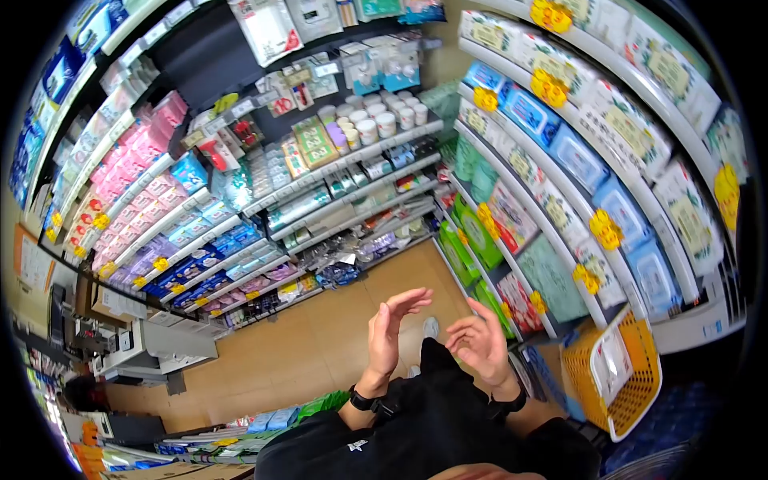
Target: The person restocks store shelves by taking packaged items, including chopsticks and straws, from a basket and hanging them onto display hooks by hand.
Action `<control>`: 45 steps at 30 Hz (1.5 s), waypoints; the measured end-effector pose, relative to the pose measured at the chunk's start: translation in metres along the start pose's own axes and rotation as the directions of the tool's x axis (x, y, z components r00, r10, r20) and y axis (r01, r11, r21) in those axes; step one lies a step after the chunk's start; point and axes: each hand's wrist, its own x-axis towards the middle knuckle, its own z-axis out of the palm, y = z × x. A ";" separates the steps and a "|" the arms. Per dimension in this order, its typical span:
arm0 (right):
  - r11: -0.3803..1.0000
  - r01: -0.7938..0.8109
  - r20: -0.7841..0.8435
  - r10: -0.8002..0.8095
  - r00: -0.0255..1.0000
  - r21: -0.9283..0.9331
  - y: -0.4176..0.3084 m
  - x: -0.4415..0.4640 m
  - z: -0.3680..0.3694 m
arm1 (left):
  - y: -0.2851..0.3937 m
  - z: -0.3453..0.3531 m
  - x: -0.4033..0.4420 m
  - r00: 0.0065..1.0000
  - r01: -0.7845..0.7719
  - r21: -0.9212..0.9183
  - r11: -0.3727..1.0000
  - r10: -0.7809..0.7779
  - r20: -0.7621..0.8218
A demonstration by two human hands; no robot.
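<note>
My left hand [389, 332] is raised in front of my body, palm turned inward, fingers stretched out and holding nothing. Facing it across a gap, my right hand [482, 342] also holds nothing, its fingers apart and slightly curled. Both wrists carry black bands. Behind the right hand, nearest to it, are green packs [478, 232] and a red-patterned pack [520, 302] on the low right shelf. The tiled floor [320, 328] shows below and beyond the hands.
Shelves on the right hold blue wipe packs [579, 160] and tissue packs [640, 132] with yellow tags. Ahead stand white cups [366, 130] and pink packs [156, 196]. A yellow basket [636, 412] sits at lower right, beside a cardboard box [552, 376]. A grey counter [172, 348] is at left.
</note>
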 end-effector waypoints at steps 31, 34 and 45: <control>0.852 0.151 -0.732 -0.511 0.450 -0.502 -0.083 -0.271 -0.046 | -0.058 0.228 -0.071 0.371 0.250 0.284 0.925 -0.363 0.855; 0.865 0.161 -0.770 -0.498 0.399 -0.475 -0.089 -0.292 -0.064 | -0.069 0.273 -0.079 0.322 0.177 0.302 0.937 -0.345 0.882; 0.929 0.049 -0.902 -0.368 0.225 -0.366 -0.109 -0.362 -0.173 | -0.142 0.455 -0.102 0.068 -0.569 0.254 0.782 -0.264 0.962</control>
